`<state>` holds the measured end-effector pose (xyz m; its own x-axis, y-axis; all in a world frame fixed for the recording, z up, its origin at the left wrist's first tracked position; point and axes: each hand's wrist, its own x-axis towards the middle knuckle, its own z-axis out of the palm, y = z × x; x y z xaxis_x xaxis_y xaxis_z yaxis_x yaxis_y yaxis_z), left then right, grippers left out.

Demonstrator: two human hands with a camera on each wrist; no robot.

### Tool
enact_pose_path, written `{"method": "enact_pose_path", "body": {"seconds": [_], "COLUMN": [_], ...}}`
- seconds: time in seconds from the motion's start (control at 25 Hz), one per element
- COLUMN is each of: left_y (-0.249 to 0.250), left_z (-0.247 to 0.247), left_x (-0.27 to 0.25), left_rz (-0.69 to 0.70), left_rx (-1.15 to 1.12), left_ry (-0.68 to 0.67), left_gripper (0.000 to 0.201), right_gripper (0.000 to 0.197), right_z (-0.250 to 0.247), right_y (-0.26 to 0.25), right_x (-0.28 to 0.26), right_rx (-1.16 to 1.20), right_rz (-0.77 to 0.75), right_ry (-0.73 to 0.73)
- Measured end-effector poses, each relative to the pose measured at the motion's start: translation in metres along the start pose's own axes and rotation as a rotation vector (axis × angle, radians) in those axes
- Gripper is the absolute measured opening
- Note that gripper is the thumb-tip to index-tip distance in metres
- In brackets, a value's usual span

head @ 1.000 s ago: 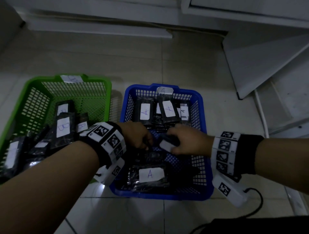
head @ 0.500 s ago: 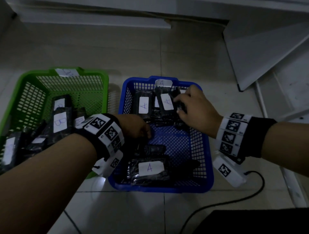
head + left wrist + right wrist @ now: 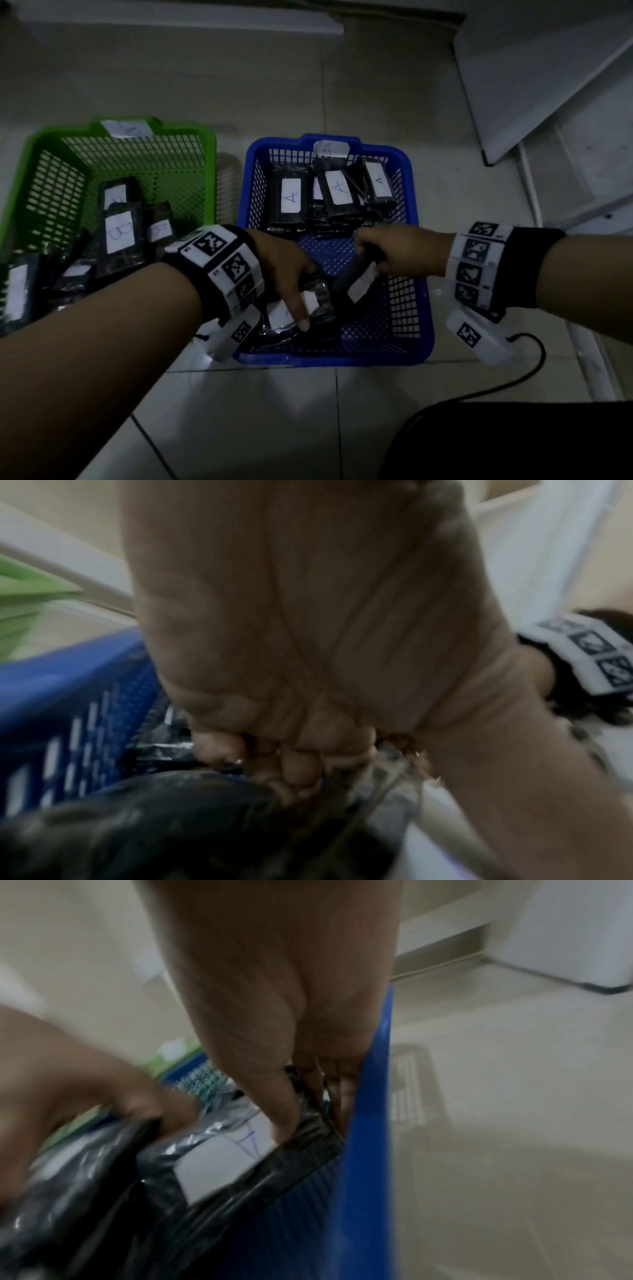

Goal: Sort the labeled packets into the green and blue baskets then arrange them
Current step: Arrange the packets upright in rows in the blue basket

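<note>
The blue basket [image 3: 335, 358] holds black packets labelled A [image 3: 293, 195] stood in a row at its far end. The green basket [image 3: 171, 129] to its left holds packets labelled B [image 3: 118, 233]. My right hand [image 3: 371, 255] grips a tilted black packet [image 3: 359, 284] over the middle of the blue basket; in the right wrist view the thumb of that hand [image 3: 308, 1118] pinches the packet's A label [image 3: 222, 1158]. My left hand [image 3: 301, 308] is in the near part of the blue basket, fingers curled on another black packet [image 3: 318, 294], index finger pointing down. The left wrist view is blurred.
Both baskets stand on a pale tiled floor [image 3: 274, 411]. White boards [image 3: 548, 68] lean at the right. A black cable [image 3: 496, 389] runs from my right wrist to a dark shape [image 3: 513, 445] at the bottom right.
My right hand came back from the far row of A packets to the basket's middle and now grips a tilted packet. My left hand has shifted slightly toward the near packets.
</note>
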<state>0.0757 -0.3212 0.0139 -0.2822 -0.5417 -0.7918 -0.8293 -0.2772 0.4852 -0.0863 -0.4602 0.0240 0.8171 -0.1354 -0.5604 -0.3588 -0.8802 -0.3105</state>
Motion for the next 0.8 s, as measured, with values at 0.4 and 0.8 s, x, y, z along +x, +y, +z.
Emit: {"method": "enact_pose_path", "body": {"seconds": [0.4,0.8], "left_y": [-0.018,-0.024], "left_z": [-0.032,-0.032], "left_x": [-0.04,-0.053], "left_rz": [0.009,0.008], "left_rx": [-0.41,-0.619], "left_ry": [0.533,0.652], "left_gripper": [0.045,0.025], "right_gripper": [0.03,0.026], "right_z": [-0.02,0.028], "right_y": [-0.005,-0.013], "right_x": [0.01,0.027], "right_rx": [0.173,0.66], "right_rz": [0.132,0.361], "right_ry": [0.289,0.284]}}
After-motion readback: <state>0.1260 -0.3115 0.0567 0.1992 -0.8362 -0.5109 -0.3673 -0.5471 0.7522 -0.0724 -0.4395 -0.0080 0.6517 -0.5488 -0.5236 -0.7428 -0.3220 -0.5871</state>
